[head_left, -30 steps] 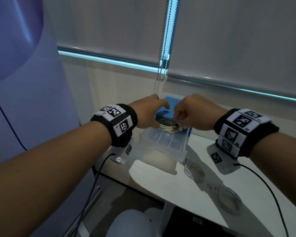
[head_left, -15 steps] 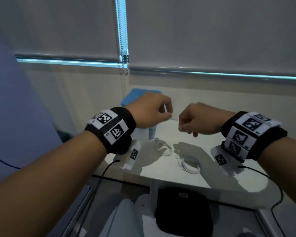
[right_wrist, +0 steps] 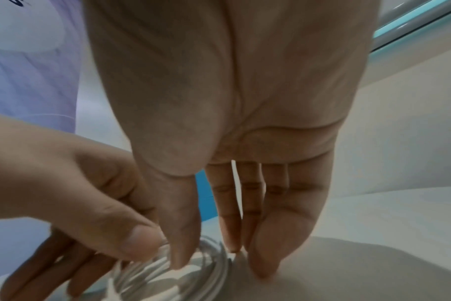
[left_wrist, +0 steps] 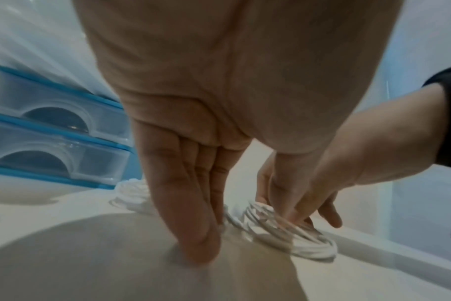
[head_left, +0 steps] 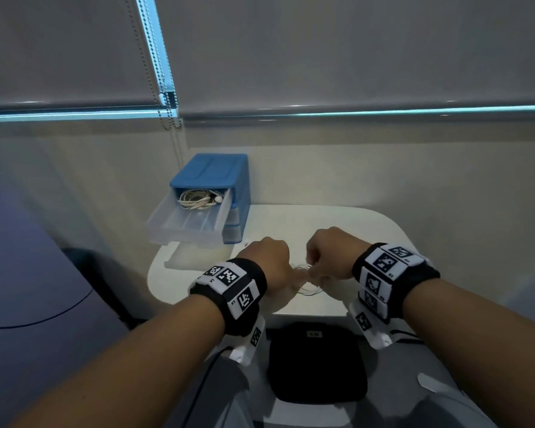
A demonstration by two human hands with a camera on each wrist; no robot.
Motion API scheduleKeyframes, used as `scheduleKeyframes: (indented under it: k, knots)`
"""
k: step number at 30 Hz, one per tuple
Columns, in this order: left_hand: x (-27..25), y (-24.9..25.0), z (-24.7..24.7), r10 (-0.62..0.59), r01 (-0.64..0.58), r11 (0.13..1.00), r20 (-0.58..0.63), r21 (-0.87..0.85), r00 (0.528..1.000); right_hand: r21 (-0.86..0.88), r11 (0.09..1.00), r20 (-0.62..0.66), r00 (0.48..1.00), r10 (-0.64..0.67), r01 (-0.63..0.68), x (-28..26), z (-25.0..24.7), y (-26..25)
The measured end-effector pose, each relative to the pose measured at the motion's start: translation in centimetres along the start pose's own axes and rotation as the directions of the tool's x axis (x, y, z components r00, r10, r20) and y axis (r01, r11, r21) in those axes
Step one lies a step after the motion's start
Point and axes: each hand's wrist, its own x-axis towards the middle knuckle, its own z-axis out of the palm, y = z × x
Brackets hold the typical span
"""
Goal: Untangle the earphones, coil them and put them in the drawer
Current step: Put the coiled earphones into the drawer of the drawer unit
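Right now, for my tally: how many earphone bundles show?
3 bundles: one in the open drawer, one between left hand and right hand, one near the cabinet. Others may be hidden.

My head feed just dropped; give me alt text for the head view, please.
Both hands meet over a white earphone coil on the white table, left hand and right hand fingering it. Behind them, a blue drawer unit has its top drawer pulled open, another coiled pair of earphones inside.
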Motion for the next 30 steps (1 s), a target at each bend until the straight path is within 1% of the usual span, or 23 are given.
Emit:
scheduleKeyframes:
  k: [3,7,14,19,23,25,27,30]
  knots:
    - [0.6,0.4,0.8,-0.004,0.003,1.000,-0.026,-0.030,1.000,-0.023,1.000,-0.021,1.000,-0.016,0.016,0.3,0.7,-0.4]
    - [0.8,0.5,1.4,-0.006,0.002,0.997,-0.055,-0.074,0.998,0.015,1.000,-0.029,0.999,-0.017,0.017,0.4,1.2,-0.4]
    - [0.8,0.2,1.9,0.043,-0.047,0.998,-0.083,-0.049,0.996,0.189,0.982,0.000,1.000,-0.015,0.015,-0.2,0.5,0.6]
    - [0.7,-0.3,1.4,0.108,-0.120,0.986,-0.100,-0.119,0.989,0.332,0.943,0.029,1.000,0.010,-0.019,0.1,-1.0,1.6]
    - [0.3,-0.7,0.6,0.174,-0.200,0.960,-0.142,-0.195,0.975,0.373,0.925,0.063,0.992,-0.105,0.075,0.3,-1.1,1.7]
    - [0.1,-0.7,0.1,0.201,-0.239,0.949,-0.189,-0.207,0.961,0.424,0.898,0.084,0.981,-0.172,0.121,0.3,-0.9,1.7]
    - [-0.1,-0.8,-0.4,0.222,-0.271,0.939,-0.228,-0.213,0.948,0.499,0.855,0.087,0.974,-0.211,0.140,0.3,-0.8,1.6]
    - [-0.2,-0.8,-1.0,0.242,-0.298,0.925,-0.239,-0.237,0.940,0.628,0.770,0.083,0.975,-0.205,0.109,0.3,-0.8,1.6]
